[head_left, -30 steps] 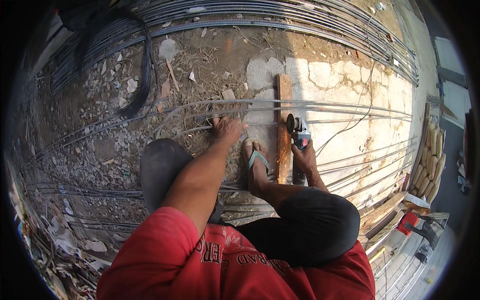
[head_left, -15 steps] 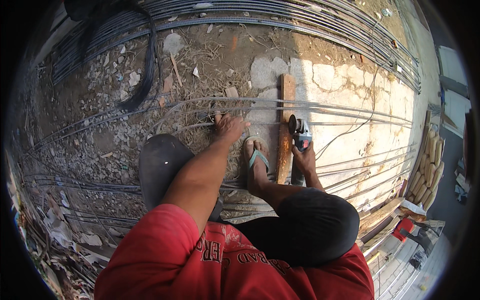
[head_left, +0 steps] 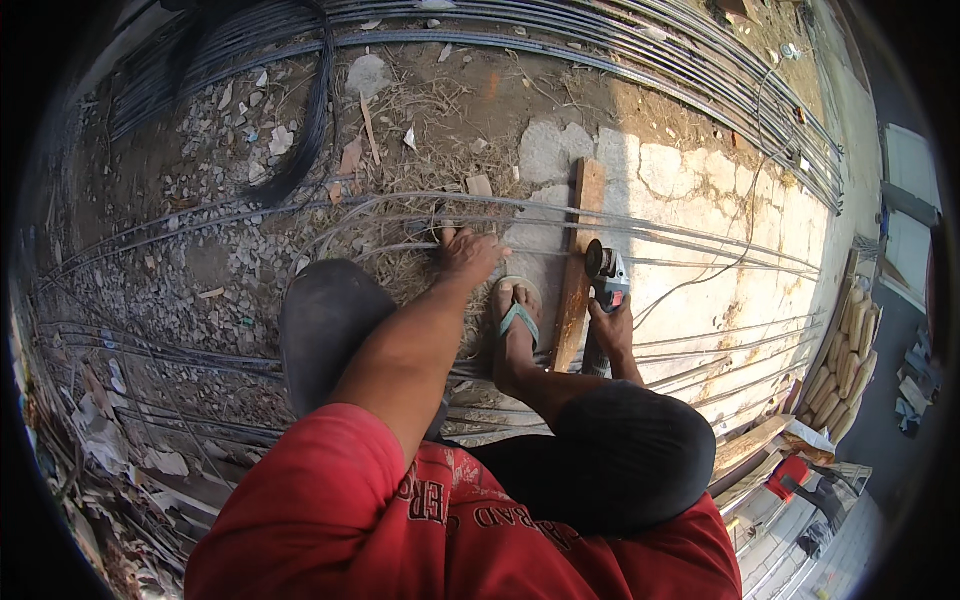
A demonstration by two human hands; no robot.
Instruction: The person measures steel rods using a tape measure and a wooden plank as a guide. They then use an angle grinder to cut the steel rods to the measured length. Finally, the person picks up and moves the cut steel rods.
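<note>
My left hand [head_left: 470,258] rests on a thin steel bar [head_left: 405,249] left of the wooden plank [head_left: 585,190], fingers spread and slightly bent; the fingertips are partly hidden. My right hand [head_left: 612,328] grips a grey angle grinder [head_left: 609,277], its dark disc upright beside the plank, close to bars crossing it; whether it touches one I cannot tell. My bare foot in a turquoise-strapped sandal [head_left: 517,325] stands between left hand and plank. A power cord [head_left: 672,289] trails right from near the grinder.
Long rebar bundles [head_left: 440,38] lie across the top, with dark wire [head_left: 310,140] at upper left. Rubble [head_left: 215,250] covers the ground left, a cracked concrete slab [head_left: 720,220] the right. Filled pale sacks [head_left: 840,365], lumber [head_left: 750,445] and a red object [head_left: 786,478] sit far right.
The view has turned slightly, shifting the ground in frame. Both hands keep nearly their places and holds. Bright orange specks beside the grinder, seen a second ago, show less now.
</note>
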